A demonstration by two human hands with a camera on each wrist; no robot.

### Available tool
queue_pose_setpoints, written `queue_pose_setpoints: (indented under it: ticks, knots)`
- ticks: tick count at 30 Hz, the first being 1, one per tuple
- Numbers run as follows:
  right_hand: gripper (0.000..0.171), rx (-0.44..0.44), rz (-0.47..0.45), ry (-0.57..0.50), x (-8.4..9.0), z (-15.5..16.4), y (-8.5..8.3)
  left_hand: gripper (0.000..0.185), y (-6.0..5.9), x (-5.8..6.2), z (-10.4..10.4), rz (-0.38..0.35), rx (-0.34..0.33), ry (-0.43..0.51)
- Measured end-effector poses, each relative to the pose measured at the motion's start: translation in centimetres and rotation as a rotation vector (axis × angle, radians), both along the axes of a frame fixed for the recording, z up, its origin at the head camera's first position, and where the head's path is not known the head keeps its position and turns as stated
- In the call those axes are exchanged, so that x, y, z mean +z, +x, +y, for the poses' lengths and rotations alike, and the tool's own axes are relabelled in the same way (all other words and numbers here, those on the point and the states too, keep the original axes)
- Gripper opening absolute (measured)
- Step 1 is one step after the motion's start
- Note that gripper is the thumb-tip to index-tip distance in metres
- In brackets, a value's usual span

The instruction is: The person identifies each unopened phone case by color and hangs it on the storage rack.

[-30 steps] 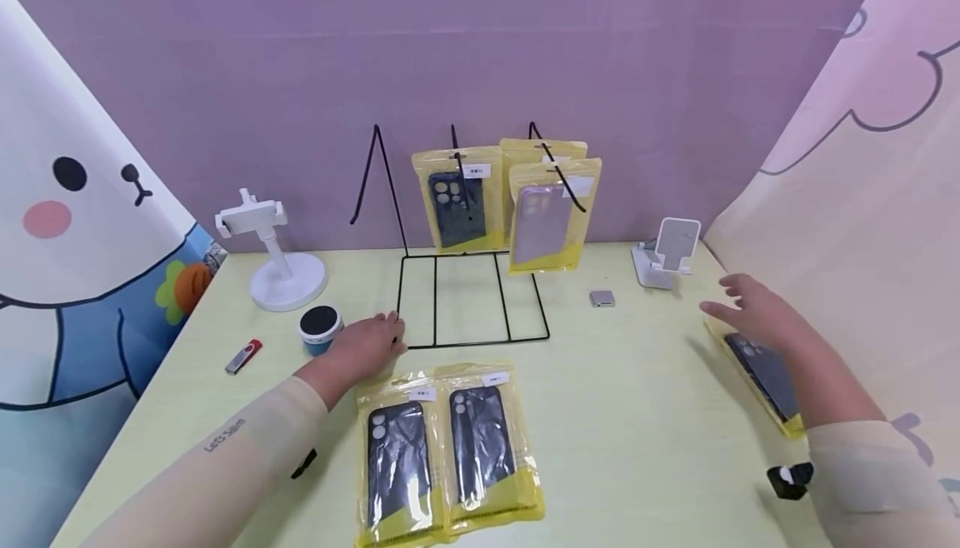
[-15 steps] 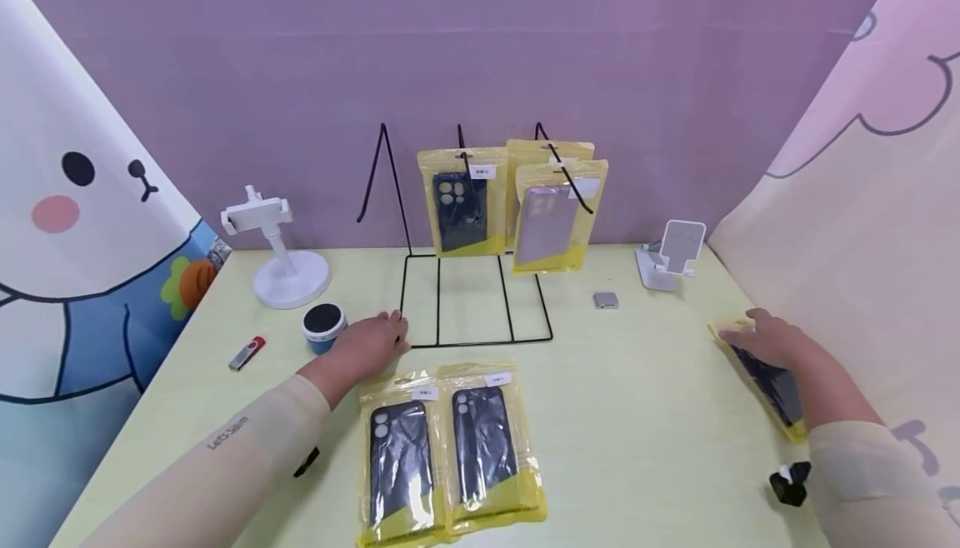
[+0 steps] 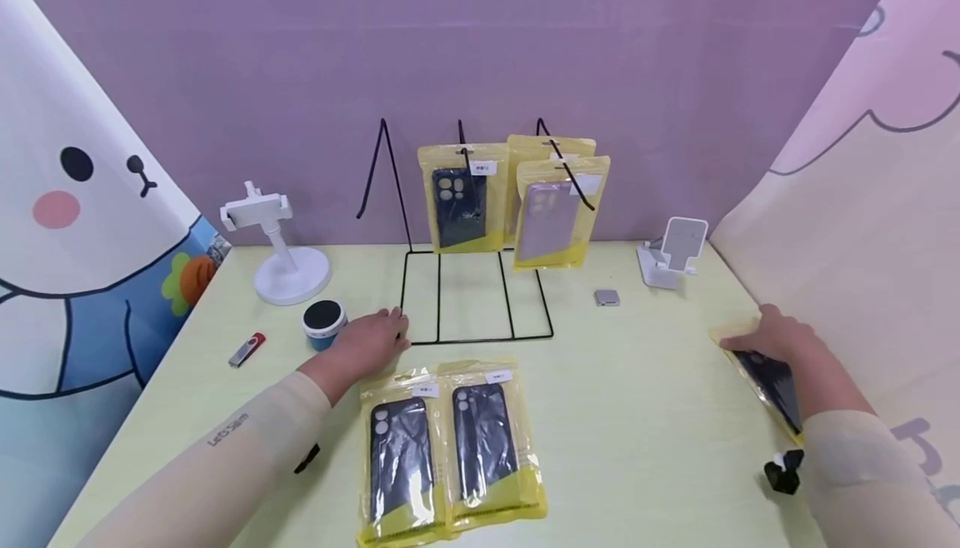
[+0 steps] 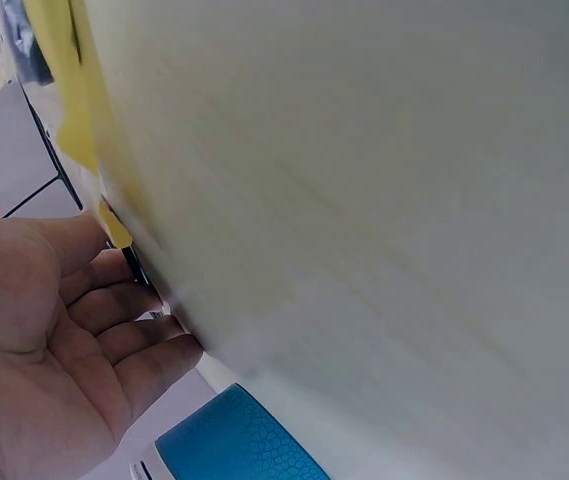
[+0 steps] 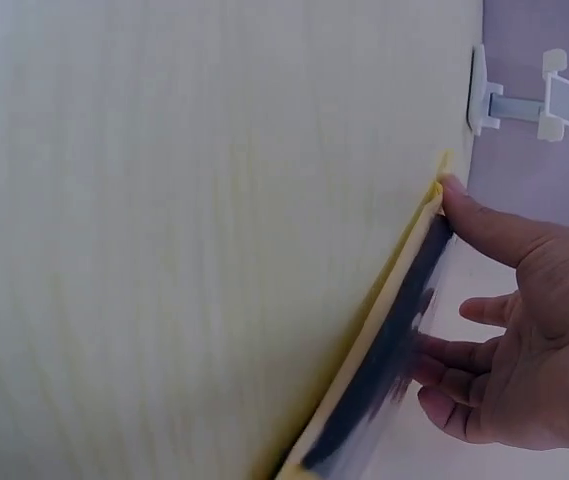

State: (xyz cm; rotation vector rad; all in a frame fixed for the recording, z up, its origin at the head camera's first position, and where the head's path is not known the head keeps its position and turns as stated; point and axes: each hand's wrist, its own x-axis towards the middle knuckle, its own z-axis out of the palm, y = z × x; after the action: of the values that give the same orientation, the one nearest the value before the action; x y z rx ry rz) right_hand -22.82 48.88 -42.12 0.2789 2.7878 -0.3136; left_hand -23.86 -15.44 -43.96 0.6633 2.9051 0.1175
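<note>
My left hand (image 3: 369,343) is at the front left corner of a black wire display rack (image 3: 475,341), thumb and bent fingers about the base wire. In the left wrist view its fingertips (image 4: 189,350) meet the tabletop. At the table's right side, my right hand (image 3: 776,337) grips a bagged dark phone case (image 3: 772,381). The right wrist view has the thumb (image 5: 454,190) at the bag's edge and the other fingers (image 5: 444,360) on its side. Two bagged black phone cases, one left (image 3: 400,456) and one right (image 3: 483,440), lie in front of the rack.
On the rack's hooks hang a bagged dark case (image 3: 461,206), a bagged purple case (image 3: 547,219) and another bag (image 3: 528,148) behind it. Around it are a white phone stand (image 3: 292,275), a blue-and-white round speaker (image 3: 324,323), a red USB stick (image 3: 247,350), a small grey block (image 3: 607,297) and a folding stand (image 3: 678,250).
My right hand has come down onto the bagged phone case at the right and taken hold of it. The left hand stays at the rack's corner.
</note>
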Motion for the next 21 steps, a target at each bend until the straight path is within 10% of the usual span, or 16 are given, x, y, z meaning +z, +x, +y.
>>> queue_pose_setpoints:
  ticks: [21]
  knots:
    - [0.102, 0.026, 0.054, -0.037, -0.28, -0.15, -0.04, 0.049, -0.16, 0.24, -0.08, 0.001, -0.014, -0.008]
